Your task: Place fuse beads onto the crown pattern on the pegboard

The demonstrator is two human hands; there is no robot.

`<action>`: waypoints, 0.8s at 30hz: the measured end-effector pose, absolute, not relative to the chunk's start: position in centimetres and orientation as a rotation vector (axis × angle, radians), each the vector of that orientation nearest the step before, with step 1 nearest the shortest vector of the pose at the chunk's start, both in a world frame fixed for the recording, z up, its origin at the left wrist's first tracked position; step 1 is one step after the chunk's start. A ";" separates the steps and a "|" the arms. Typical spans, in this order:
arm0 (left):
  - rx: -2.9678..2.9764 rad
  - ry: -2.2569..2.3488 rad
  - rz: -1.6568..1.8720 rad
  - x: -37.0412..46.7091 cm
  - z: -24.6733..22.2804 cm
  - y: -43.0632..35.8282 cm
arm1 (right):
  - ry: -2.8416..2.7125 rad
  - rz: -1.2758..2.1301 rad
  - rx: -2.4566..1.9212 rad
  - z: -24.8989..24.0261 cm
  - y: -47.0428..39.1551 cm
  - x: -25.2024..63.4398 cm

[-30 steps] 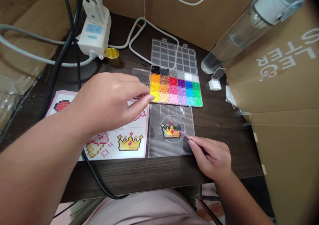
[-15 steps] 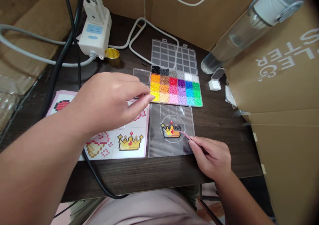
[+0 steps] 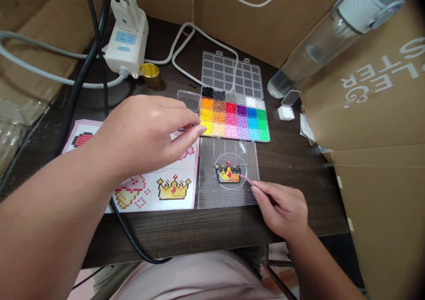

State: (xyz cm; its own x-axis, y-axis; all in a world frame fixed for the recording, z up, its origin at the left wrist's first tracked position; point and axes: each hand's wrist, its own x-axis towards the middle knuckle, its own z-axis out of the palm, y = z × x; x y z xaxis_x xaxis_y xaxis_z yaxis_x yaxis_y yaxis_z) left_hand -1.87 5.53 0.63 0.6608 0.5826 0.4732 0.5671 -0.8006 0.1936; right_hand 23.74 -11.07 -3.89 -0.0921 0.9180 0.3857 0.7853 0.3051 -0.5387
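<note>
Dark desk (image 3: 212,231): my R hand (image 3: 282,206) grips tweezers (image 3: 246,178), best kept light & steady at bead crown (image 3: 227,174) just L of fingertips; L hand (image 3: 149,129) near-pinched by bead box (image 3: 231,119), hold unclear.

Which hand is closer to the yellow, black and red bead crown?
Right. The right hand is right of the crown, holding thin pink tweezers to it. The left hand is farther, on the other side, by the clear plastic bead box.

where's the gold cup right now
In the head view, the gold cup stands on the desk toward the back left, right beside the white power strip and beyond the left hand.
</note>
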 end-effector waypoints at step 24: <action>2.792 0.967 0.698 -2.7 0.7 6.0 | -1.838 0.027 -1.469 0.6 0.8 23.4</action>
